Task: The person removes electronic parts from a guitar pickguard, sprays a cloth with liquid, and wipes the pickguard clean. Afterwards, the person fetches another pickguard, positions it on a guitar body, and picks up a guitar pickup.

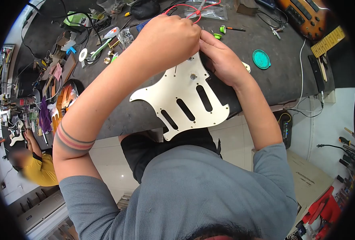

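Observation:
A cream guitar pickguard (189, 102) with three dark pickup slots lies at the near edge of the dark workbench, partly over the edge. Above its far end my left hand (171, 38) is closed, back of the hand up, its fingertips hidden. Right beside it, my right hand (221, 60) has its fingers pressed together against the left at the far end of the pickguard. What the two hands hold cannot be made out. Red wires (195, 13) show just beyond my left hand.
A teal round lid (261, 59) and small green pieces (217, 36) lie beyond my right hand. A sunburst guitar (305, 18) is at the back right. Tools, cables and parts crowd the left. Another person (39, 168) in yellow works at the far left.

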A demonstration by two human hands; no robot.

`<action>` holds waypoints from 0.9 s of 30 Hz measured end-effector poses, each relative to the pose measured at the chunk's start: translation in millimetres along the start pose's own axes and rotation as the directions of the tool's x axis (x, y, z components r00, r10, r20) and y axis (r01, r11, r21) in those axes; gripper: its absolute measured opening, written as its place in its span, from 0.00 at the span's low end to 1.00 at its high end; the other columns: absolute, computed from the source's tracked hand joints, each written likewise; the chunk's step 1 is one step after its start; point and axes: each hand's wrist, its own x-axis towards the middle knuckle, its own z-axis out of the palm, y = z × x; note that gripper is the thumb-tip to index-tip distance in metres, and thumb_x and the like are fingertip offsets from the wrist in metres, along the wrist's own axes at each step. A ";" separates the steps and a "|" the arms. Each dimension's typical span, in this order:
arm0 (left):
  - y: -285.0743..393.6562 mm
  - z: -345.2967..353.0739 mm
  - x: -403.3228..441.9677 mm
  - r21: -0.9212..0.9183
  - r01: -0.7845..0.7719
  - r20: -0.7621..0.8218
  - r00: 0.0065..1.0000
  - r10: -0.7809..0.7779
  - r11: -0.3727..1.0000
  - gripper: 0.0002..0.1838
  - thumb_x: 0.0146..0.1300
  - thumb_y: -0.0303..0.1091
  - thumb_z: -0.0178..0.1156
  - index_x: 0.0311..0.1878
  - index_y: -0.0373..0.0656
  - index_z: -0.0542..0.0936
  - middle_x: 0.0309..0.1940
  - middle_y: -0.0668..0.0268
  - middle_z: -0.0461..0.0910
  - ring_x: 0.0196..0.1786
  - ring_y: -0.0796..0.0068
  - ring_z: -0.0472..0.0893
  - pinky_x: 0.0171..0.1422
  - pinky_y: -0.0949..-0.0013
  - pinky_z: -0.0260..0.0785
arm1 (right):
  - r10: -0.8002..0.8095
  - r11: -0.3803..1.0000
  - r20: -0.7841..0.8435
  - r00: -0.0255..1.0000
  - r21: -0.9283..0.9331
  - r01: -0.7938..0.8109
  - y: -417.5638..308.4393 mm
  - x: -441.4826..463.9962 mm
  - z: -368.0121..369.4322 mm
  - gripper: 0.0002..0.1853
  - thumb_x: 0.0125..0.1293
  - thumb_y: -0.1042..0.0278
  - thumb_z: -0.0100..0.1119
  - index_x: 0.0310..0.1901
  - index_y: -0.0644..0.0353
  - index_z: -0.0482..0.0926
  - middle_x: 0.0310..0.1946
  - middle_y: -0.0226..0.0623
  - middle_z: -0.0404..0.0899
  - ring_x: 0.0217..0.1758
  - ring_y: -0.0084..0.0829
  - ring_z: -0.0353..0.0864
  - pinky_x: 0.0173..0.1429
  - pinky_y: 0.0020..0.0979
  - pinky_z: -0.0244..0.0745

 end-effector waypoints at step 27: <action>16.9 4.5 -20.4 -0.136 0.002 -0.374 0.926 -0.053 0.991 0.07 0.59 0.31 0.70 0.40 0.42 0.88 0.38 0.62 0.87 0.45 0.61 0.90 0.43 0.60 0.84 | 0.123 0.989 -0.060 0.991 0.085 -0.118 5.7 0.3 -24.3 0.28 0.93 0.63 0.48 0.88 0.58 0.64 0.71 0.33 0.83 0.70 0.22 0.84 0.70 0.29 0.81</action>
